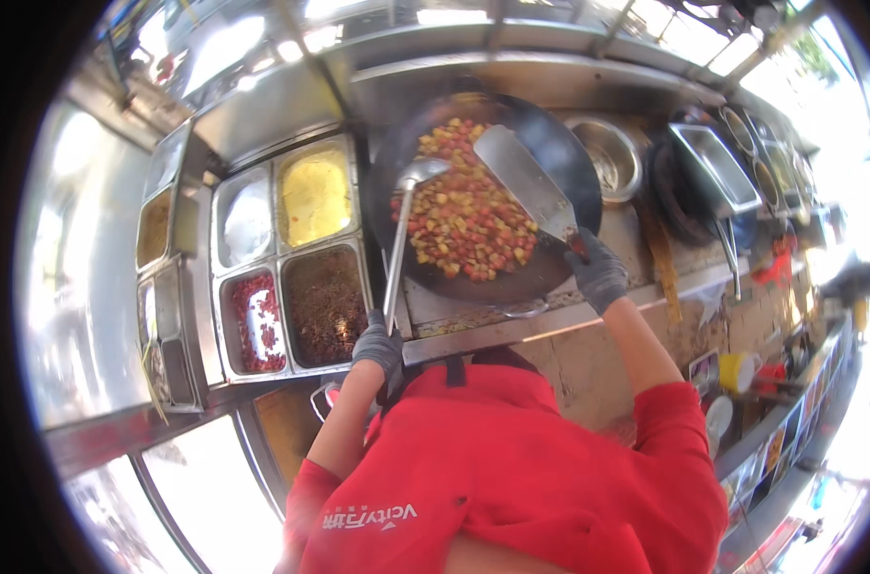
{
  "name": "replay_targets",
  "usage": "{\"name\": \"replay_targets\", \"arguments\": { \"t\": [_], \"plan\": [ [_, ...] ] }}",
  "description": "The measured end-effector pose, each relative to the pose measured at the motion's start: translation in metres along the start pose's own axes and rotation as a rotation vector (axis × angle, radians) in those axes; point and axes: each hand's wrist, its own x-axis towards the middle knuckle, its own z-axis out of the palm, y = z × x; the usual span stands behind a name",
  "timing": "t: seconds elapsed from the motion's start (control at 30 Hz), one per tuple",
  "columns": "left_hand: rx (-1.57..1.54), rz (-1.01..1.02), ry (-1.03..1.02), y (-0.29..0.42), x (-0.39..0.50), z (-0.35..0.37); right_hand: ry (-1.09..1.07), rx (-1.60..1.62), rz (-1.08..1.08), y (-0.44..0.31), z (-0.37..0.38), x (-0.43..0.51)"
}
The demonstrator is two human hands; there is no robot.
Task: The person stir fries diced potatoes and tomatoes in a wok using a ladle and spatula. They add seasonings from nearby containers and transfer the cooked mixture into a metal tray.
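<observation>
A large dark wok (578, 151) holds a spread of diced red and yellow-brown food (456, 229). My gloved left hand (377, 346) grips the long handle of a metal ladle (402, 237), whose bowl rests over the left part of the food. In my gloved right hand (600, 273) is the handle of a wide metal wok spatula (524, 176). Its blade slants up and left above the right side of the food. I cannot tell whether the blade touches the pieces. Haze hangs over the wok's far side.
Left of the wok stand steel food pans with yellow contents (316, 190), dark crumbly contents (325, 308) and red bits (252, 323). A round steel bowl (610, 158) sits right of the wok, with a rectangular steel pan (714, 165) farther right. A metal guard (542, 75) runs behind.
</observation>
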Motion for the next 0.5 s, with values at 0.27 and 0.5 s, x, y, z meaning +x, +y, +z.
{"name": "replay_targets", "arguments": {
  "t": [0.27, 0.5],
  "plan": [
    [-0.547, 0.144, -0.081, -0.04, -0.018, 0.012, -0.19, 0.262, -0.466, -0.237, -0.003, 0.072],
    [-0.69, 0.336, -0.22, -0.077, -0.041, 0.018, -0.312, -0.085, -0.787, -0.548, 0.055, 0.117]
  ]
}}
